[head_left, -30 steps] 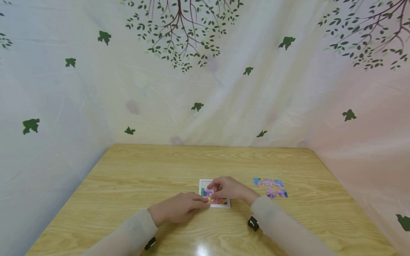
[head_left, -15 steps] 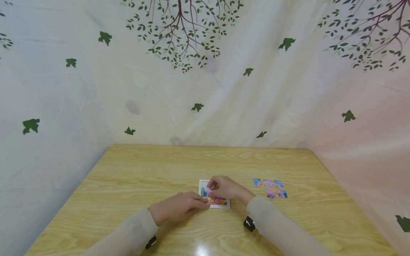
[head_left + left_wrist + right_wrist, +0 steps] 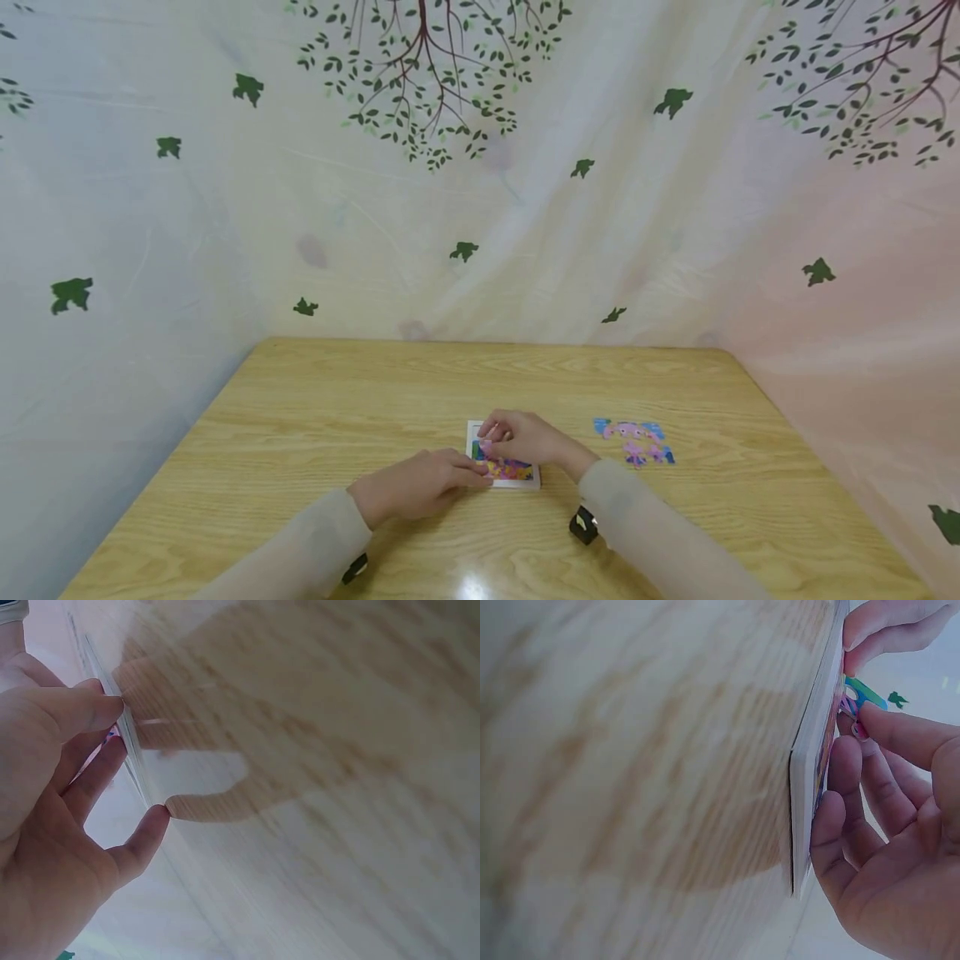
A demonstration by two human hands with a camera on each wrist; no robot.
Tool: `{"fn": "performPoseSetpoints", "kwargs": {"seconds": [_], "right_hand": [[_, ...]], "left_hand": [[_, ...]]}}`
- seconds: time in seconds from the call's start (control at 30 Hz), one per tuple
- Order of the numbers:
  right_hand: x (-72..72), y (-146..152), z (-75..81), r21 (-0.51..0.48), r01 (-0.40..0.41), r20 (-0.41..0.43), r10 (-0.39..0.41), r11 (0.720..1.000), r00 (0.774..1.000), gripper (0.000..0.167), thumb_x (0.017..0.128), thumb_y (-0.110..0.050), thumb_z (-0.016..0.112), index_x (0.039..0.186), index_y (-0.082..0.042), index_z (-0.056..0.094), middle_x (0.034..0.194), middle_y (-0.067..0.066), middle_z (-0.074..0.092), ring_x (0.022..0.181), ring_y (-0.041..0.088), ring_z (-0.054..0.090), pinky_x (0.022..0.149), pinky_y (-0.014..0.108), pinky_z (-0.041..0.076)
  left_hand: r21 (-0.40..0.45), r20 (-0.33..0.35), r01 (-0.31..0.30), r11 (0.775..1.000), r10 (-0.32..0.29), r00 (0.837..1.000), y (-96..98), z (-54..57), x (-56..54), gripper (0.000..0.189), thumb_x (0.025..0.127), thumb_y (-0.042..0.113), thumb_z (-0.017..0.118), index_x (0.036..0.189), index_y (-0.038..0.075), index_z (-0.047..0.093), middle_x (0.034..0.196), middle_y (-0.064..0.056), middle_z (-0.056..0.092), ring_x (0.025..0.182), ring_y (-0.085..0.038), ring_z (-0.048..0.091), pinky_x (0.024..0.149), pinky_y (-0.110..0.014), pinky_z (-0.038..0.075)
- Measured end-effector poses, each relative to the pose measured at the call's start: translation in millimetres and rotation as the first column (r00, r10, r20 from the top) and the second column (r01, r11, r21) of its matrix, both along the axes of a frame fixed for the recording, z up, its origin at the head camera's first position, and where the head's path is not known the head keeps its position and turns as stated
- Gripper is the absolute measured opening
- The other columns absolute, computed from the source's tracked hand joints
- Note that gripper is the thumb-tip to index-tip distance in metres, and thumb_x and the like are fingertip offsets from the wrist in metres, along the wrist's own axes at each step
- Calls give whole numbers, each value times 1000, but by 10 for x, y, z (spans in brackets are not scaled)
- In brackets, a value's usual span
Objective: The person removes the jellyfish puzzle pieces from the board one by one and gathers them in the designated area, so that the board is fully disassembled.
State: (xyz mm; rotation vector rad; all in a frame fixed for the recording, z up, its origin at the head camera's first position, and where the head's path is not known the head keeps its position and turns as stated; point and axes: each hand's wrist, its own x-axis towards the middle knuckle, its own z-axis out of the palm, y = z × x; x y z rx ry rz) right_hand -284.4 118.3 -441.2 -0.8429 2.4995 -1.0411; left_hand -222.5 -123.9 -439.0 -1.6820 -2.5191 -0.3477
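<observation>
A small jigsaw puzzle in a white-bordered tray [image 3: 529, 484] lies on the table, its lower part filled with yellow, pink and orange picture. My left hand [image 3: 416, 483] rests at the tray's near left corner with fingers extended; in the left wrist view its thumb and fingertips touch the tray's edge, and one finger meets the table. Over the picture, my right hand [image 3: 525, 437] pinches a puzzle piece between thumb and finger. That puzzle piece [image 3: 866, 695], blue, green and pink, stands tilted up from the tray in the right wrist view. Fingers hide part of it.
To the right of the tray lie several loose puzzle pieces [image 3: 633, 430], pink and blue, grouped together. The wooden table [image 3: 360, 392] is bounded by a leaf-printed curtain [image 3: 375, 250] at the back and sides.
My right hand has shifted slightly left over the tray, still pinching the piece. My left hand stays at the tray's corner, and the loose pieces have not moved.
</observation>
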Motion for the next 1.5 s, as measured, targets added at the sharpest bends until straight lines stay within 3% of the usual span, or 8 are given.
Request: {"fn": "performPoseSetpoints", "kwargs": {"seconds": [0.27,0.47,0.73,1.1,1.3,1.5], "right_hand": [[43,30,43,-27,31,12,-30,999,999,8,101,-21,69,103,-15,73,95,-4,70,87,12,64,77,31,55],[32,176,113,-23,46,9,-45,999,999,10,102,-22,67,111,-17,71,96,-2,67,88,14,62,76,32,52],[-1,549,148,-23,20,5,-20,1000,1000,15,103,-26,66,115,-17,69,95,0,68,85,15,61,71,33,51],[53,1147,172,-36,52,37,-51,998,998,17,104,-23,65,112,-9,69,93,5,69,82,21,61,70,30,50],[81,1440,179,9,97,15,-98,995,995,14,103,-22,66,108,-9,68,91,4,67,70,15,55,54,25,46],[97,1649,149,35,108,7,-108,994,994,13,103,-20,66,106,-7,67,92,4,68,80,19,61,64,28,52]], "left_hand": [[14,-34,13,1000,-12,999,17,-5,20,34,99,-2,66,132,6,71,132,-10,70,123,-24,64,103,-33,53],[7,-12,-7,1000,7,1000,31,-8,41,33,100,0,65,132,7,71,132,-8,70,123,-23,64,103,-34,54],[-16,20,-45,999,45,999,52,-17,51,33,101,3,65,133,9,71,135,-5,69,125,-20,63,105,-32,52],[-8,1,-48,999,48,999,56,-14,67,33,101,2,64,133,9,71,135,-6,69,125,-21,63,104,-33,52],[-24,22,-68,997,68,997,44,-19,56,35,102,3,63,135,10,70,137,-5,68,127,-21,62,105,-34,52],[-22,4,-60,998,60,998,24,-33,30,35,101,2,64,134,10,70,136,-5,69,126,-21,63,104,-34,52]]}}
